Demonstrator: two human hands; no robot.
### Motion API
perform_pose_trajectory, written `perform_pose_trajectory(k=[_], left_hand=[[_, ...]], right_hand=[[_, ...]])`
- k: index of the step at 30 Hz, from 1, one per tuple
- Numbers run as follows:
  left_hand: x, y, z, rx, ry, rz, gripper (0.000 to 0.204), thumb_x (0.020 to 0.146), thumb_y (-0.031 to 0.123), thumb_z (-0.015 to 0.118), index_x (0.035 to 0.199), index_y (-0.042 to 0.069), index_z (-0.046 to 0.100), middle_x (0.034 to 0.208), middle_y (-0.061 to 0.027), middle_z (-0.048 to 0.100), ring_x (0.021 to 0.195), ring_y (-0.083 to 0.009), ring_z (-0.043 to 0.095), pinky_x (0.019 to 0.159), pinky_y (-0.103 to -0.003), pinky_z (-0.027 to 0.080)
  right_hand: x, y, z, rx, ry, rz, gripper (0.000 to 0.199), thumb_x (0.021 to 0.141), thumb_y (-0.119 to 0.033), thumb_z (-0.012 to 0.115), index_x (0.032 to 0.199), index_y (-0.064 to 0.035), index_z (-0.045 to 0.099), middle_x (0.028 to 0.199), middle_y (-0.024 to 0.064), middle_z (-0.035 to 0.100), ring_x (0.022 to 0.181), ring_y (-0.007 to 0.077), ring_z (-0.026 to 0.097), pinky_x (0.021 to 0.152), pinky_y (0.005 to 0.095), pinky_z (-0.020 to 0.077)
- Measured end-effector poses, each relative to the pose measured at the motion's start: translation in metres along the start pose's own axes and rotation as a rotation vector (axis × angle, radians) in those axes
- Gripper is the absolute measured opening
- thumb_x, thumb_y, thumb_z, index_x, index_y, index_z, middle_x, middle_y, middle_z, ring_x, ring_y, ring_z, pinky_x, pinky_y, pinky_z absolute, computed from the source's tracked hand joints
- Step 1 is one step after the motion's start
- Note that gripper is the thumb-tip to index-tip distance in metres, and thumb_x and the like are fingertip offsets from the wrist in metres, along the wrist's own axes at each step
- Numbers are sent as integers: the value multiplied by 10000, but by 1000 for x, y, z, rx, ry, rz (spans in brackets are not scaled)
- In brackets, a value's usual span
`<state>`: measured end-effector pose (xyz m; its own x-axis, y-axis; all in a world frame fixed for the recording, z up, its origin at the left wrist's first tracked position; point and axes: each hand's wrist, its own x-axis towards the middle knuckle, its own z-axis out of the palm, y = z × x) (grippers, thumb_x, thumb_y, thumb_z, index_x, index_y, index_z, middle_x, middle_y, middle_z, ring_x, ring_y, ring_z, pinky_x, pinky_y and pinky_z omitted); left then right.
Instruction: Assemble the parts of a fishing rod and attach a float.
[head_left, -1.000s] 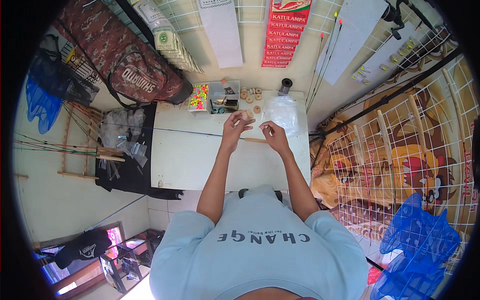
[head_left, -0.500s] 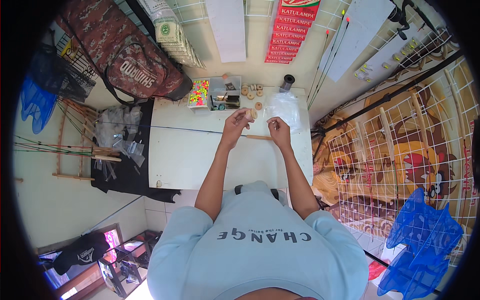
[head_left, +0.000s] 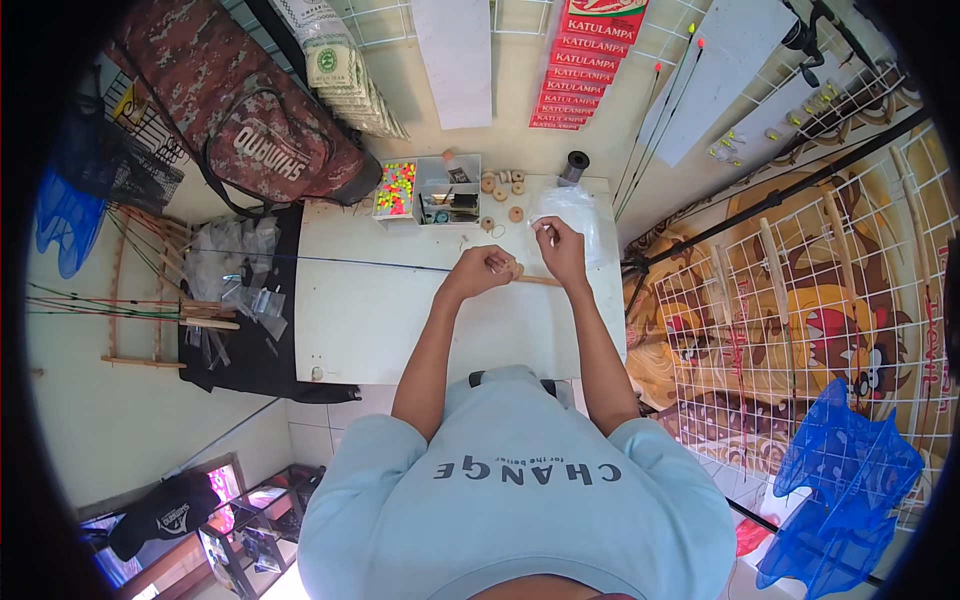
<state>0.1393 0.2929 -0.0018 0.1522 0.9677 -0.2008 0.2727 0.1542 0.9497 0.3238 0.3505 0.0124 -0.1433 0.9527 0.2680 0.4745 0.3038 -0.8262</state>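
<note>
My left hand (head_left: 476, 272) is closed around a small wooden spool (head_left: 512, 269), just over the tan handle (head_left: 538, 281) of a thin blue fishing rod (head_left: 385, 265) lying across the white table. Fingertips pressed together, my right hand (head_left: 563, 250) is up at the near edge of the clear plastic bags (head_left: 585, 222). Anything in that pinch is too small to make out; a line running to the spool cannot be seen. Several more wooden spools (head_left: 501, 192) stand or lie farther back, between a divided white box (head_left: 448, 205) and the bags.
Bright coloured bits (head_left: 397, 188) fill one section of the box. A dark spool (head_left: 574, 166) stands at the table's back edge. Left of the white table (head_left: 380, 330), a black cloth (head_left: 240, 350) bears plastic packets and rods. A camouflage rod bag (head_left: 265, 140) leans at the back left.
My left hand has come down toward the rod handle with the wooden spool. My right hand has risen away from the handle to the plastic bags, still pinched.
</note>
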Motion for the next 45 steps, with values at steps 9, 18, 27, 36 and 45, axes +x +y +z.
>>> perform_pose_trajectory(k=[9, 18, 27, 36, 45], left_hand=[[10, -10, 0, -217, 421, -8, 303, 787, 160, 722, 1045, 17, 653, 863, -71, 677, 789, -113, 623, 728, -248, 502], [4, 14, 6, -607, 171, 93, 278, 867, 98, 651, 1129, 6, 636, 934, -52, 666, 791, -83, 569, 689, -246, 481], [-1, 10, -11, 101, 72, 51, 360, 741, 160, 767, 1067, 36, 679, 850, -59, 675, 782, -96, 612, 726, -257, 502], [4, 14, 15, -586, 439, 29, 279, 845, 200, 705, 1077, 51, 663, 846, -45, 676, 766, -92, 593, 684, -245, 472], [-13, 23, 1, 15, 60, 40, 324, 778, 179, 748, 1064, 41, 687, 883, -56, 676, 794, -93, 598, 725, -247, 495]], right_hand=[[-14, -20, -2, 179, -159, 7, 91, 826, -111, 651, 889, -56, 686, 562, 32, 545, 484, 74, 419, 481, 247, 349], [-24, 5, 17, 222, -176, 153, 91, 850, -76, 634, 921, -35, 674, 608, -51, 432, 571, 43, 348, 534, 214, 315], [-19, -13, 4, -34, -241, 54, 137, 861, -168, 639, 907, -41, 664, 639, 47, 593, 545, 131, 496, 543, 275, 405], [-29, -1, 16, 203, -295, 38, 109, 893, -121, 592, 947, -48, 653, 792, -4, 638, 744, 89, 601, 761, 269, 431], [-18, 20, 7, 54, -207, 84, 124, 849, -124, 603, 894, -32, 674, 797, 95, 675, 780, 199, 621, 774, 327, 457]])
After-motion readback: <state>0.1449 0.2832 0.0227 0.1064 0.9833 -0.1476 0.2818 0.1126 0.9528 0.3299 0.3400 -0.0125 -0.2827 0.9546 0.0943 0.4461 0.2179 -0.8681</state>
